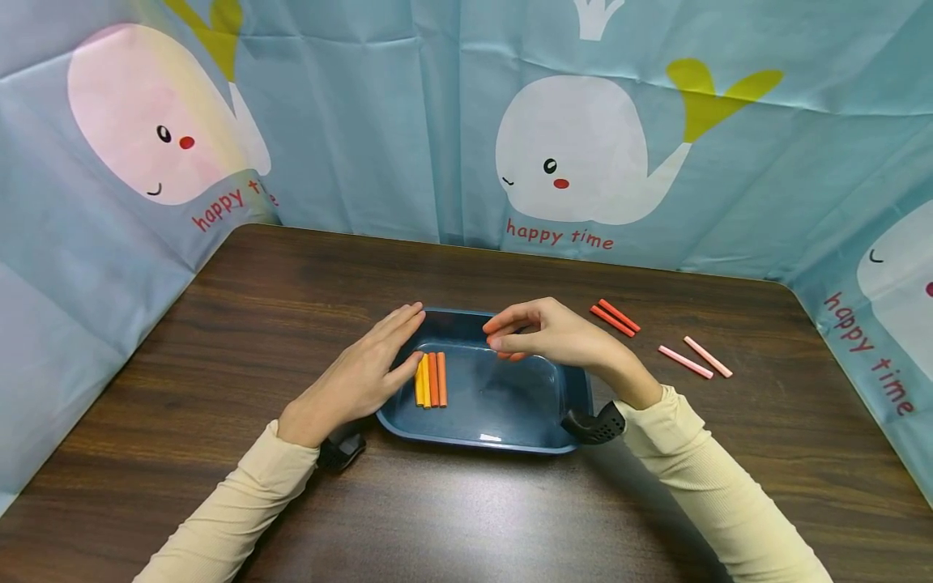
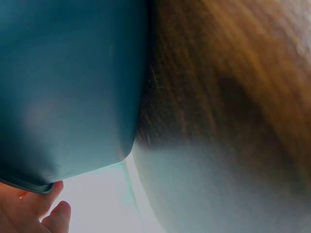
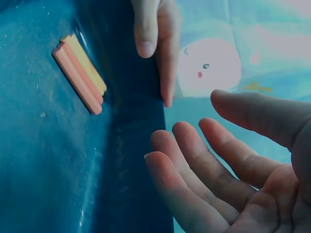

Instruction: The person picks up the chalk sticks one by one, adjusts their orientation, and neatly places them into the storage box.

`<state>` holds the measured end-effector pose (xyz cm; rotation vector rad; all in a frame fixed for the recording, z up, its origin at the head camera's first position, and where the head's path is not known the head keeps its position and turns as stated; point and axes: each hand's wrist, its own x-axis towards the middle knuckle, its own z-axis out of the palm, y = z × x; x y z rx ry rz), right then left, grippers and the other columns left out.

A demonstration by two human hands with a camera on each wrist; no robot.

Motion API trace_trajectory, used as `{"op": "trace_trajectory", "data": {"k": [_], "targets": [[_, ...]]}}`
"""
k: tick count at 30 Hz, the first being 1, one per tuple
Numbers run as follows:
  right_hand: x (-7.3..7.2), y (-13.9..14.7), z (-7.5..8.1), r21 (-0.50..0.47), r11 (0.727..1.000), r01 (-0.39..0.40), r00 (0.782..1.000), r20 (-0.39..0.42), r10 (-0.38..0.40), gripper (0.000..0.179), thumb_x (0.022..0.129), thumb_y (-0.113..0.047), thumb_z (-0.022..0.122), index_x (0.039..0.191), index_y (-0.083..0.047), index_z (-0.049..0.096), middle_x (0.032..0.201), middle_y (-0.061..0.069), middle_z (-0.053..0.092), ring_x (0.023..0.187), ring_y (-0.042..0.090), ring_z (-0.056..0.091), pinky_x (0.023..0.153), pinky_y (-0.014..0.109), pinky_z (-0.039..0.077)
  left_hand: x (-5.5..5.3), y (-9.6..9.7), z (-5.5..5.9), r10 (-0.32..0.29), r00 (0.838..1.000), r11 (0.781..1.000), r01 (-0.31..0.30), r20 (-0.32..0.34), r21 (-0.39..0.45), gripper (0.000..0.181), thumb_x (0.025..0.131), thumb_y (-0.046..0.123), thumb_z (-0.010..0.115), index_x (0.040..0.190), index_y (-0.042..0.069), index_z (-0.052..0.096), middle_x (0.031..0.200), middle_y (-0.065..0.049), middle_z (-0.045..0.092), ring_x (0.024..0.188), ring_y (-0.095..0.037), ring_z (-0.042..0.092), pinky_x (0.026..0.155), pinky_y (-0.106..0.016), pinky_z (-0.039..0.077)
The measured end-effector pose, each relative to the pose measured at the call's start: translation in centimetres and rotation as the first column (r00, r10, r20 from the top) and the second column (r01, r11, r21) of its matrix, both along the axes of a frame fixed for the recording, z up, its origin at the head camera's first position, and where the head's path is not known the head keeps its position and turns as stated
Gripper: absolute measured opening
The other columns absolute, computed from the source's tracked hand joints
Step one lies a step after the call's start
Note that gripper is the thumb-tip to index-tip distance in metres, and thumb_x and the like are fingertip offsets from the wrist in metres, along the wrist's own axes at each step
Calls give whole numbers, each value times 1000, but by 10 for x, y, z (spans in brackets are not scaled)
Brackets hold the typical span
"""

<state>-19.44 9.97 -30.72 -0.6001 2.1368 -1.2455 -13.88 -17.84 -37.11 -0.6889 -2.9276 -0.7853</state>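
Observation:
A dark blue tray [image 1: 503,405] stands on the table. Inside it, near the left end, several yellow and orange chalk-like sticks [image 1: 433,380] lie side by side. My left hand [image 1: 357,376], fingers straight, is at the tray's left rim, with the thumb close to the sticks. In the left wrist view its fingertips [image 2: 57,213] show beside the rim corner. Over the tray's far right part hovers my right hand [image 1: 547,332]. Its fingers [image 3: 194,145] bend loosely apart from the thumb, and nothing lies between them in the right wrist view.
Two red sticks [image 1: 615,317] lie on the wooden table [image 1: 219,340] beyond the tray's right end. Farther right are two pink sticks [image 1: 696,357]. A light blue curtain [image 1: 379,121] printed with whales hangs round the table's back and sides.

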Motion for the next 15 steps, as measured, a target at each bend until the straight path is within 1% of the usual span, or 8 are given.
{"op": "trace_trajectory", "data": {"k": [2,6,9,11,15], "targets": [[1,4,1,-9,1000,5,1000,-5,-5,37,94,-17,68,128,-2,64,123,19,68,103,32,70,93,44,57,0,0,0,1,1000,1000,-1,2,0,61,102,24,54,154,2,32,164,-11,27,152,-31,25,120,-51,29],[2,12,2,-22,1000,8,1000,-22,-9,37,94,-14,68,128,-2,63,122,20,68,105,34,69,93,45,57,1,0,0,4,1000,1000,-4,2,3,61,101,24,54,154,2,32,164,-11,26,152,-31,24,120,-51,29],[3,19,3,-24,1000,20,999,-37,-21,38,92,-13,69,128,-1,63,121,20,69,104,31,70,92,39,57,1,0,0,5,1000,1000,-5,0,4,61,101,23,55,154,2,32,164,-11,27,152,-31,25,120,-51,30],[4,23,3,-25,999,32,998,-47,-33,39,92,-13,70,128,-1,63,119,18,70,101,25,72,91,35,58,1,0,0,3,1000,1000,-3,-3,3,61,101,23,55,154,1,33,164,-11,27,152,-31,25,120,-52,30],[7,32,3,-6,997,77,995,-70,-78,38,90,-15,72,126,-6,65,115,10,73,100,15,71,88,26,56,1,0,0,3,1000,1000,-3,-3,1,61,101,23,55,154,1,32,164,-11,27,152,-31,25,120,-51,30]]}}
